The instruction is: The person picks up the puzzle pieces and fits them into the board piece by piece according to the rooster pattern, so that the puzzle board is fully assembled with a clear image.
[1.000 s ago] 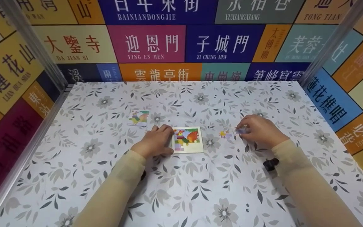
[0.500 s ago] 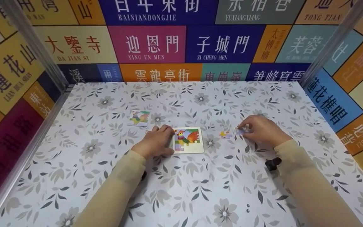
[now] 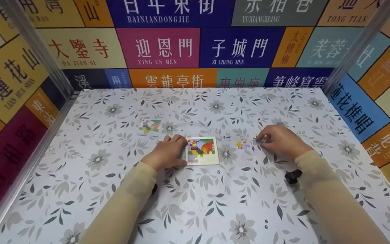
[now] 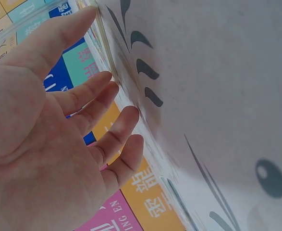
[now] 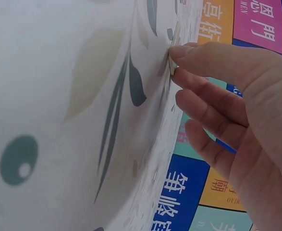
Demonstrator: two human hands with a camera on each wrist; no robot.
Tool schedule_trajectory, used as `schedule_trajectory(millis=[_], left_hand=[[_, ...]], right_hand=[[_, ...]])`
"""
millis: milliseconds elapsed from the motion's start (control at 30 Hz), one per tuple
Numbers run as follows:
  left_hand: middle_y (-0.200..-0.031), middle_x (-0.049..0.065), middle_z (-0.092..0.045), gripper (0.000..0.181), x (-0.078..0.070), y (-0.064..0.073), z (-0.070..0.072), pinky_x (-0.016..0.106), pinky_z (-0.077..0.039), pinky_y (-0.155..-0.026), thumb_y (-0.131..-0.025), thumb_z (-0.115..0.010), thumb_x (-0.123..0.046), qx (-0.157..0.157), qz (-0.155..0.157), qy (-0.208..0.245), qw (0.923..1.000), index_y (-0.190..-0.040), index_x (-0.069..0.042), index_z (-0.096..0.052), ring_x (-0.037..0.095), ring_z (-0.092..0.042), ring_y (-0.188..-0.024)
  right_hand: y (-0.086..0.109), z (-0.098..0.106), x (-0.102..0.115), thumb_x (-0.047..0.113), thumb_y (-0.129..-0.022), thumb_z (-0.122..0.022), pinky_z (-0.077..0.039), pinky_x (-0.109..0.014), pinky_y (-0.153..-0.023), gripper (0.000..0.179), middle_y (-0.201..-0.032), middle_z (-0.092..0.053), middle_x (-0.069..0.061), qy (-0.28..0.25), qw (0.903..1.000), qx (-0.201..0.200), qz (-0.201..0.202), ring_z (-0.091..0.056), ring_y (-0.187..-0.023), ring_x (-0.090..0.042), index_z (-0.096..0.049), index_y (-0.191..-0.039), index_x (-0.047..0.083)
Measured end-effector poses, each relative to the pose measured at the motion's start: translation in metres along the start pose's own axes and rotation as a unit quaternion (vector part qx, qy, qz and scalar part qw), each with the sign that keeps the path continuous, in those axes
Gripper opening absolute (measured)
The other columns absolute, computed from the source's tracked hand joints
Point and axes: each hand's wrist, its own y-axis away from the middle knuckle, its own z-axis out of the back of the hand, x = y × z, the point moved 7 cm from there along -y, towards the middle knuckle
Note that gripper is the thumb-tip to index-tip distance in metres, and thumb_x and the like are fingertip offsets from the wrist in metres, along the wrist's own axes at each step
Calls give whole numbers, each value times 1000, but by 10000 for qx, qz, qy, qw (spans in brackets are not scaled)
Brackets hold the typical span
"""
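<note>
A small framed jigsaw puzzle [image 3: 211, 159] with a partly filled rooster picture lies mid-table; pale backing shows at its lower right. My left hand [image 3: 165, 151] rests at its left side, fingers slightly bent and spread. In the left wrist view the thumb [image 4: 78, 24] reaches the puzzle's thin edge [image 4: 105, 41]. To the right, my right hand [image 3: 283, 140] pinches a puzzle piece [image 3: 256, 141] between thumb and index finger, low over the table. In the right wrist view that piece [image 5: 172, 65] appears edge-on. A loose yellow and lilac puzzle piece [image 3: 241, 145] lies between puzzle and right hand.
A rooster picture card [image 3: 149, 127] lies behind the left hand. The table has a white floral cover [image 3: 195, 210]. Panels with printed Chinese signs [image 3: 163, 47] stand at the back and both sides, with clear corner posts.
My right hand has shifted very slightly, and the pinched piece has turned and now sits lower between the fingertips. The left hand and the framed puzzle stay in place.
</note>
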Motion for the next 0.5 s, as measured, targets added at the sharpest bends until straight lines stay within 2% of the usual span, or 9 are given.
schedule_trajectory(millis=[500], left_hand=[[-156,7,-45,70,-1,0,0,57,-40,-110,-89,-81,-38,-35,-53,-6,10000,-145,-12,-50,35,-45,-131]], right_hand=[[4,-4,4,14,-84,-82,-51,-34,-72,20,-98,-77,1,93,9999,-71,103,-64,-78,-14,-82,-103,16]])
